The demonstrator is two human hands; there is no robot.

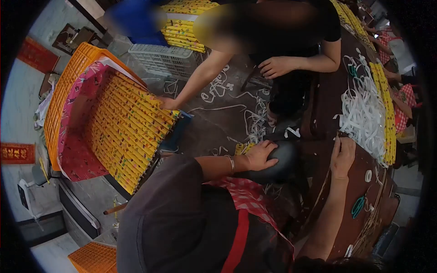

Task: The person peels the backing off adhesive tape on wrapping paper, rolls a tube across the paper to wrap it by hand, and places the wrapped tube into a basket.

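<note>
My left hand [261,155], with a bracelet at its wrist, lies palm down, fingers apart, on a dark rounded surface [284,159] that looks like my knee. On the brown table [318,157], my right hand [343,155] rests with its fingers drawn together; a small tip shows at the thumb, too small to name. Just beyond it is a heap of loose white strips [362,109]. Yellow printed sticks [387,113] line the heap's far side. Scissors with green handles [358,207] and a small white roll [368,175] lie near my right forearm.
Opposite, a co-worker's hand [169,103] touches yellow printed rods [127,123] stacked in a pink-lined orange crate [75,104]. The co-worker's other hand [276,67] hangs near the table. A grey crate [159,59] and white strips [257,123] are on the floor.
</note>
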